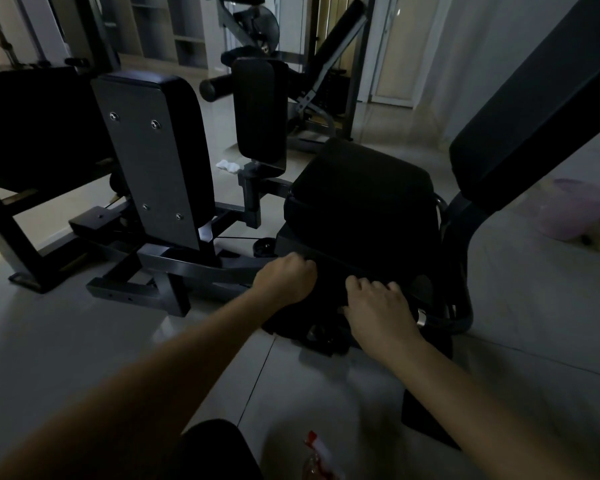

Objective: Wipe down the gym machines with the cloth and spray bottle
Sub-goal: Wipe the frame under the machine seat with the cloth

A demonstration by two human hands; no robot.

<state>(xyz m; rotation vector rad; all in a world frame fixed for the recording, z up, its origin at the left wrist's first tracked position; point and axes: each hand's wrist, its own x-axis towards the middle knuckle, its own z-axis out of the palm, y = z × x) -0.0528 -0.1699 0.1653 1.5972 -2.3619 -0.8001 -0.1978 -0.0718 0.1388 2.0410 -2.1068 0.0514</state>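
Observation:
In the dim light my left hand (pixel 286 282) is curled into a fist against the front of the machine's frame, under the black seat pad (pixel 361 188). It appears to grip the top of a dark cloth (pixel 291 323) that hangs below it. My right hand (pixel 378 306) lies palm down on the same dark cloth, fingers spread against the frame. The spray bottle (pixel 317 452), with a red and white head, lies on the floor near my knee at the bottom edge.
A black backrest (pixel 534 116) rises at the right. Two upright leg pads (pixel 160 150) (pixel 258 109) stand left of the seat on steel arms. A white crumpled rag (pixel 227 165) lies on the tiled floor behind them. Another machine (pixel 291 46) stands at the back.

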